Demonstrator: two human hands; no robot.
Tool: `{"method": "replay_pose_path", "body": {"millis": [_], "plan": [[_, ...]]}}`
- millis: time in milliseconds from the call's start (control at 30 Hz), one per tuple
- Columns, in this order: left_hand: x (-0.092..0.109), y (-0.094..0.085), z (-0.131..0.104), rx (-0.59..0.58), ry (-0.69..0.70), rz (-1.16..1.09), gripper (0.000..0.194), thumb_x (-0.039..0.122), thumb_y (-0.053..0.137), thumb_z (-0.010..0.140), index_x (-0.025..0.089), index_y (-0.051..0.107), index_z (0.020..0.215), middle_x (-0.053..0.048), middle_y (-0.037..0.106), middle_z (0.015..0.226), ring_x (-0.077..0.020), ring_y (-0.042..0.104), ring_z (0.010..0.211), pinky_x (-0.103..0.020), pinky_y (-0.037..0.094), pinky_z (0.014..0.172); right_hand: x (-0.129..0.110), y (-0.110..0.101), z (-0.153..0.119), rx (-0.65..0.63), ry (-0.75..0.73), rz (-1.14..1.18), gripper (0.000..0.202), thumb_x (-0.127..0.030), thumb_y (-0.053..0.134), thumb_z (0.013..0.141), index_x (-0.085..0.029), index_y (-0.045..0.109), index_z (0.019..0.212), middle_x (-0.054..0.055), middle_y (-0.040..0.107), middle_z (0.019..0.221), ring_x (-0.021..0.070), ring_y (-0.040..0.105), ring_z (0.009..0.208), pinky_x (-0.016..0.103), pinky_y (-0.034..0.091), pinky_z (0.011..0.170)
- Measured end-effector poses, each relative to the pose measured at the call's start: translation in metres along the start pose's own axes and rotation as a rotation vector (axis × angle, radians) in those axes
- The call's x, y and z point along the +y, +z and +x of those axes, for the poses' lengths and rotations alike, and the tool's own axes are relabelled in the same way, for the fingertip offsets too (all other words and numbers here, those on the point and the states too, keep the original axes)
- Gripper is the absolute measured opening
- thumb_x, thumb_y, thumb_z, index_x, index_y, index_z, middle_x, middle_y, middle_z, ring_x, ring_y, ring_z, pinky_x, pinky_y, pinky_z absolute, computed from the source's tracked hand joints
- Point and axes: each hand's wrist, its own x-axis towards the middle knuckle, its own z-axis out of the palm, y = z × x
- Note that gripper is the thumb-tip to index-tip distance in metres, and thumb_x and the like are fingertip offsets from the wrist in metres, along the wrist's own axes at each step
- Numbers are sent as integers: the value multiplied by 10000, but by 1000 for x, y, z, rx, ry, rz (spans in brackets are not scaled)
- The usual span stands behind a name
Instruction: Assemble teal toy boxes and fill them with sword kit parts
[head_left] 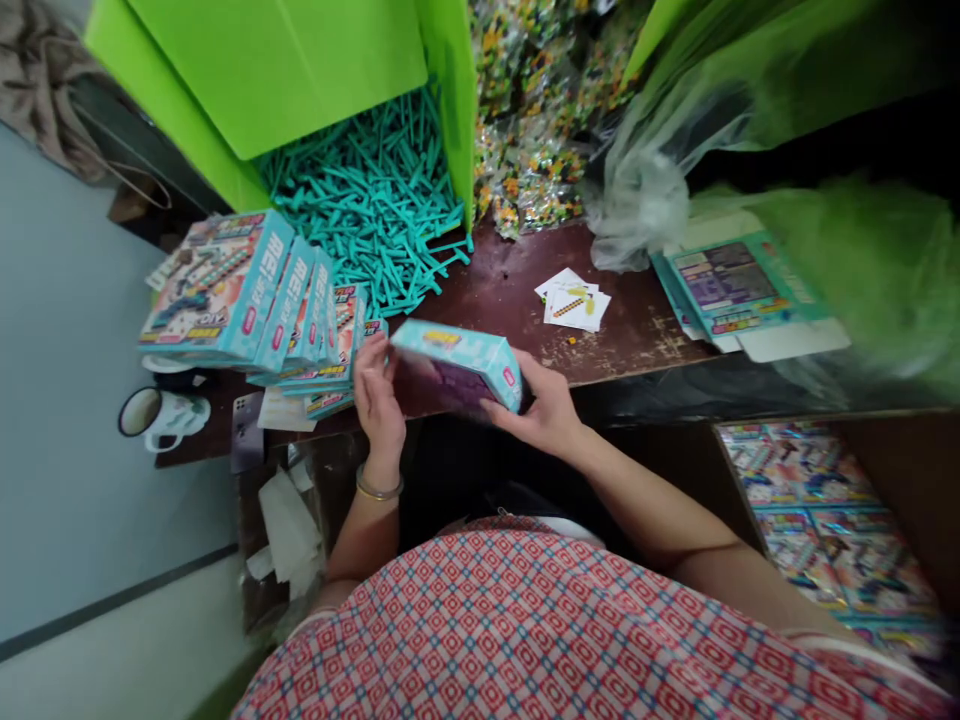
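Note:
A teal carton [465, 365] with a dark purple panel is tilted over the front edge of the table. My right hand [544, 405] grips its right end, thumb on the near face. At the carton's left end is my left hand [379, 395], its fingers stretched upward and apart; whether they touch the carton I cannot tell. Left of that hand, several filled teal boxes [217, 285] lean in a row. Behind the hands, teal plastic sticks [375, 200] spill from a green bin [454, 110].
Printed cards [576, 302] lie mid-table beside a small orange piece [571, 341]. Flattened cartons [739, 285] rest at right near clear plastic film [649, 200]. Bagged small parts [529, 130] are piled behind. An enamel mug [169, 418] and phone [247, 430] stand left; packed boxes [825, 520] fill a lower-right carton.

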Motion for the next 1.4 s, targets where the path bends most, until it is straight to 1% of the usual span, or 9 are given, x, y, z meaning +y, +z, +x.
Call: {"method": "replay_pose_path", "body": {"millis": [67,167,267,433,567,667,900,1167,1400], "plan": [[-4,1,4,61,107,6,473,621,452,1060,274,636,1324,-107,597,1469,-253,623,1342,-438,506,1148,-7,7,7,71,-71,-198,687,-449,705,956,-292,501,1593,115,554,1576,387,497,1476,565,394,1255],[-21,5,-2,50,214,295,469,557,485,1064,230,623,1369,-149,571,1503,-283,545,1430,-495,406,1236,13,22,28,-103,-160,-292,641,-451,691,972,-278,537,1569,133,538,1595,365,506,1467,585,416,1225],[-45,14,-19,-252,209,671,535,576,622,985,203,653,1368,-198,529,1575,-362,417,1538,-572,256,1303,63,12,72,-148,-113,-323,471,-416,586,1039,-206,646,1456,149,653,1466,308,590,1368,507,464,1176],[-69,31,-50,-805,170,1000,921,519,886,768,214,527,1560,-204,398,1694,-475,277,1600,-707,116,1298,145,-54,179,59,270,-607,446,-249,554,1021,-88,654,1425,212,604,1508,350,552,1365,486,413,1183],[-74,36,-59,-780,185,1075,709,351,791,867,239,573,1533,-172,449,1671,-451,338,1582,-693,181,1284,176,-81,233,117,284,-640,575,-170,573,966,-57,539,1529,259,513,1575,394,458,1424,558,352,1181],[-65,33,-51,-675,225,957,498,355,666,936,260,677,1425,-150,605,1548,-414,463,1513,-634,278,1264,188,-86,246,141,237,-692,426,-159,571,962,-132,687,1371,193,481,1616,376,354,1481,577,251,1218],[-13,16,-16,-261,205,481,432,422,418,1079,224,735,1296,-127,743,1322,-292,665,1293,-466,478,1155,207,-59,214,-14,96,-607,357,-132,503,986,-140,769,1224,161,701,1338,297,570,1235,417,427,1092],[-8,-1,-23,-202,159,486,478,487,430,1080,171,760,1220,-147,769,1205,-282,711,1192,-440,549,1067,180,-1,204,-73,1,-544,314,-216,520,1017,-182,791,1172,130,727,1307,315,591,1179,475,462,1035],[-5,-15,-21,-176,167,423,472,487,421,1081,185,768,1192,-136,778,1199,-276,729,1155,-424,568,1039,188,-56,48,239,254,-827,458,-381,590,1013,-133,662,1391,225,575,1530,432,487,1396,594,405,1092]]}}
